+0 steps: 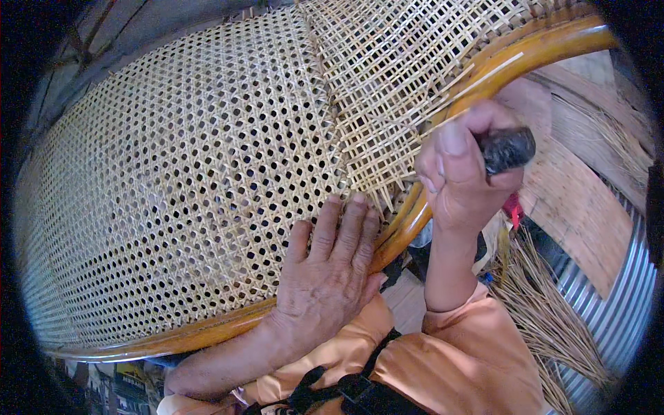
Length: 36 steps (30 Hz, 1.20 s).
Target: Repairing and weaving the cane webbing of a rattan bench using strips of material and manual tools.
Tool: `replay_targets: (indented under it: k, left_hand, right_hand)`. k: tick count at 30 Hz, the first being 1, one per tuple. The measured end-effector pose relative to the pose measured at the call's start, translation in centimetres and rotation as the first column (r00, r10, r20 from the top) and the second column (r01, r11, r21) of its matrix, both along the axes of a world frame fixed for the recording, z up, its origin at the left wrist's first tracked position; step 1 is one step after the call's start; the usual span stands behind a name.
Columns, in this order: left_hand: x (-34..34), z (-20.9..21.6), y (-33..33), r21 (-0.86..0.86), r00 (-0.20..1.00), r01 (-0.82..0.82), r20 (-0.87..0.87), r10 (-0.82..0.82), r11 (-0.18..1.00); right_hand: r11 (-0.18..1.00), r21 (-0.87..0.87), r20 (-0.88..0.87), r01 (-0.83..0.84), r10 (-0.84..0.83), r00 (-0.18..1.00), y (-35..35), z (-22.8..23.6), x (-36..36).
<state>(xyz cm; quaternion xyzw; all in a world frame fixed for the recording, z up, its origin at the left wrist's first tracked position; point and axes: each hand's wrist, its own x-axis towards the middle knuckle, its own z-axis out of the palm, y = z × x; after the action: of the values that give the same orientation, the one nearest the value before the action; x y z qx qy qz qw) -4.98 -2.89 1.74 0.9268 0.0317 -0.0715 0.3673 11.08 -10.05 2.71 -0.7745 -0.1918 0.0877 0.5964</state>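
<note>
A large woven cane panel is set in a glossy yellow-brown curved frame. Its left part has a close weave with round holes; the right section is an open square grid. My left hand lies flat on the weave near the frame, fingers extended toward the seam between the two sections. Over the right-hand frame edge, my right hand is wrapped around a dark, round-ended tool handle. The fist hides the tool's working end. Loose cane ends stick out across the frame beside it.
Below the frame on the right lies a bundle of long thin cane strips, with a small red thing at its top. A thin wooden board rests over a corrugated metal sheet.
</note>
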Motion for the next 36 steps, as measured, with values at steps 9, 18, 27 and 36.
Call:
replay_targets:
  k: [9, 18, 27, 36]
  left_hand:
    - [-0.3, 0.3, -0.1, 0.013, 0.999, -0.004, -0.035, 0.004, 1.000]
    - [-0.3, 0.2, 0.1, 0.014, 1.000, 0.013, -0.029, -0.012, 1.000]
    - [-0.3, 0.2, -0.1, 0.040, 0.998, 0.034, -0.057, -0.031, 0.999]
    - [-1.1, 1.0, 0.3, -0.001, 0.998, 0.036, -0.056, -0.036, 0.999]
  right_hand:
    - [0.974, 0.227, -0.151, -0.027, 0.063, 0.987, 0.2, 2.1, 0.3]
    - [0.959, 0.285, -0.193, -0.004, 0.062, 0.979, 0.8, 1.5, 0.6]
    - [0.951, 0.309, -0.189, 0.013, 0.048, 0.981, 0.6, 1.1, 0.7]
    - [0.886, 0.463, -0.317, 0.021, 0.143, 0.938, -0.8, 2.3, 0.6]
